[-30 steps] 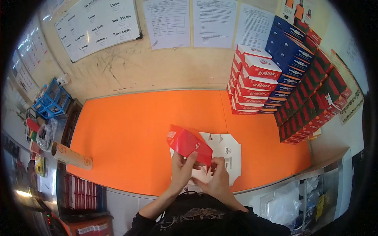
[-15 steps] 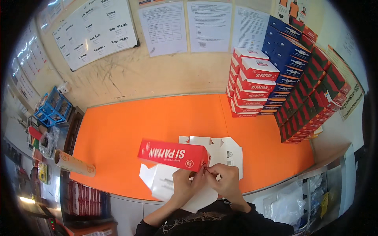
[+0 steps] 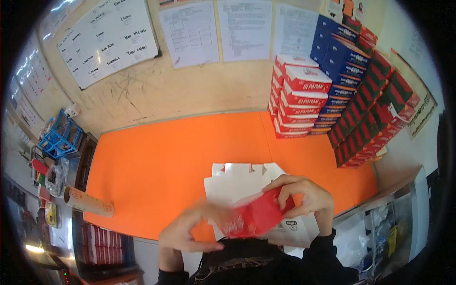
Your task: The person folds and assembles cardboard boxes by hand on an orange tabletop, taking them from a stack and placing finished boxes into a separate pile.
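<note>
A red cardboard box with white lettering is tilted close to my body, over the near edge of the orange table. My right hand grips its right end, fingers bent over the edge. Beside its left end is my left hand, with the thumb stretched well apart from the fingers. Motion blurs those fingers, and no hold on the box shows. Beneath the box lie flat white carton blanks with cut tabs along their far edge, partly hidden by the box and my right hand.
Stacks of red-and-white boxes, blue boxes and dark red-and-black boxes stand at the back right. A cardboard tube lies at the left edge, near a blue basket. Plastic bags sit at lower right.
Both hands were pinching together at the box's right end. Now they are apart, left hand moved left, right hand on the right end. The box has come nearer my body and turned.
</note>
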The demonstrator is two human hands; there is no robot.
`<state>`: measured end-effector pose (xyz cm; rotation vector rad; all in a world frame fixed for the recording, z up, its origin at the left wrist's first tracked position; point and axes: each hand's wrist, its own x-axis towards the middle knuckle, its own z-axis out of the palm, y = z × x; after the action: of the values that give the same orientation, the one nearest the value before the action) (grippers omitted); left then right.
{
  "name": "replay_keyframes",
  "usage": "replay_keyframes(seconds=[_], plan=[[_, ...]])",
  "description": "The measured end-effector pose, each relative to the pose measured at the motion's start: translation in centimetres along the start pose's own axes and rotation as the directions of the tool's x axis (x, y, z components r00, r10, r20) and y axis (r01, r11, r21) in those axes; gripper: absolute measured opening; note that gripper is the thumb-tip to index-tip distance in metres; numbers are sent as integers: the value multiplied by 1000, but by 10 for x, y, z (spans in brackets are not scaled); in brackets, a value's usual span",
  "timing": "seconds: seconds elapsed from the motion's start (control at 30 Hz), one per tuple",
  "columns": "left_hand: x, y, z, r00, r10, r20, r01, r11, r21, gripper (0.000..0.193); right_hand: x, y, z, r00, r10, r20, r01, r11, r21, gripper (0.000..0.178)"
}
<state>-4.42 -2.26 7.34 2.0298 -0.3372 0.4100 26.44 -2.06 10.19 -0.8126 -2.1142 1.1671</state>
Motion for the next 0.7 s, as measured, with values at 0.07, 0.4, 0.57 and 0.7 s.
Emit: replay_keyframes(seconds=[0.07,0.4,0.57,0.7], plan=[[41,25,-8,717,-402,-569,651,679,340,114,20,-6,16,932,-277,234,237,954,185,21],[38,-13,11,479,-262,-838,692,700,177,99,6,19,64,958,17,-286,-8,999,35,58],[16,-12,19,583,-548,-600,692,722,13,101,-20,25,35,945,-324,-37,269,838,-474,48],[47,-23,35,588,-414,-695,632,772,74,128,-13,-12,63,869,-487,-84,395,787,-473,32]])
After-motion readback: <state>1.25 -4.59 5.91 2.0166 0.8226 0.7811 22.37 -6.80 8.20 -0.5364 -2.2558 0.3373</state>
